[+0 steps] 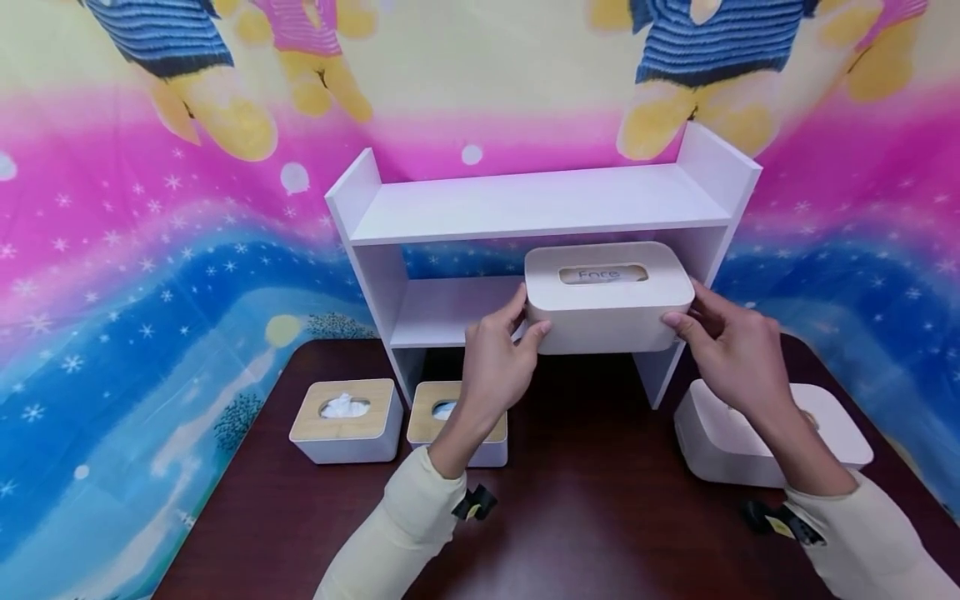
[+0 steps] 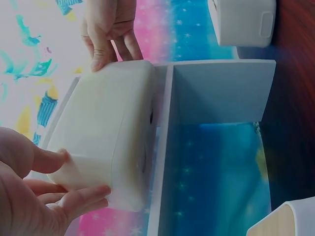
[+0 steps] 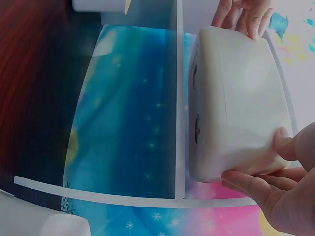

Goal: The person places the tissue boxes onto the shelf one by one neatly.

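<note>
Between both hands a white tissue box (image 1: 607,329) with rounded corners is held up in front of the shelf's middle level. Lettering shows through the oval slot in its top. My left hand (image 1: 497,358) grips its left end, thumb on the front face and fingers round the side. At the opposite end my right hand (image 1: 738,354) holds it the same way. Both wrist views show the box (image 2: 98,118) pinched at its two ends. Behind it stands a white two-level shelf (image 1: 540,200), whose middle board (image 1: 442,312) is partly hidden by the box.
Two smaller tissue boxes with wood-coloured lids stand left on the dark table (image 1: 570,517): one at the far left (image 1: 348,421), one (image 1: 427,429) partly behind my left arm. Another white tissue box (image 1: 720,462) sits right, under my right forearm. A patterned cloth (image 1: 187,333) hangs behind.
</note>
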Demonstrator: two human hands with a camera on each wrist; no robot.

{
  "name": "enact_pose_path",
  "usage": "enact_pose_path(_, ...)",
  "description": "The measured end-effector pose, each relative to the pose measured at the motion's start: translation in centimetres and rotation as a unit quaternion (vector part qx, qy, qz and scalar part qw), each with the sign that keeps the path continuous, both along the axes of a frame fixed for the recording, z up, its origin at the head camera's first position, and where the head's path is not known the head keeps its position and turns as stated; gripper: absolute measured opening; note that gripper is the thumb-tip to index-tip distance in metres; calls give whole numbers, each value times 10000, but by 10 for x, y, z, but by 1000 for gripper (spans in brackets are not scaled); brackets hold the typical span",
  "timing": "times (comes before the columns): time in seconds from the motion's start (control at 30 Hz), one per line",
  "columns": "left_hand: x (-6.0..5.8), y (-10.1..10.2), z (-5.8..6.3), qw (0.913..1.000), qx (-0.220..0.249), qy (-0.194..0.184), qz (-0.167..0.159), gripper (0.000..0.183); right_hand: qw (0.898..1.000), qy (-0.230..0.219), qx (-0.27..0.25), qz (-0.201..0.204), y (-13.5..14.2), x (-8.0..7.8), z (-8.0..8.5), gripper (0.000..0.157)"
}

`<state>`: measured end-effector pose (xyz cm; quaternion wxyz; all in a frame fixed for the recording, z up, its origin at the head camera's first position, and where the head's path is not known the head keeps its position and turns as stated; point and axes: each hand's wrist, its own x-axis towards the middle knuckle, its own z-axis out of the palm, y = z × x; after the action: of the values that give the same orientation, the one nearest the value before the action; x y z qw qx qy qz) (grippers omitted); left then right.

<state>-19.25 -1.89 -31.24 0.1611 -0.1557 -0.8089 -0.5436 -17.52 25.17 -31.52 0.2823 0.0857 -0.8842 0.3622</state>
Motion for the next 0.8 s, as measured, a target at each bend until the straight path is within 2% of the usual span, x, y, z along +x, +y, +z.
enact_pose_path(0.17,-11,2,-3,10000,13,39,-19,59,9999,55,-83,-28,-1,-10,-2,61)
enact_pose_path(0.37,-22,6,-7,9998,-13,150,111,57,9997,125,-145,-117,-2,-18,-6,58)
enact_pose_path(0.63,-30,7,-10,9991,-3,217,370,54,9992,219,-116,-316,-9,-23,-8,52)
enact_pose_path(0.8,-33,8,-12,9986,2,238,476,53,9988,132,-41,-476,-13,-23,-9,50)
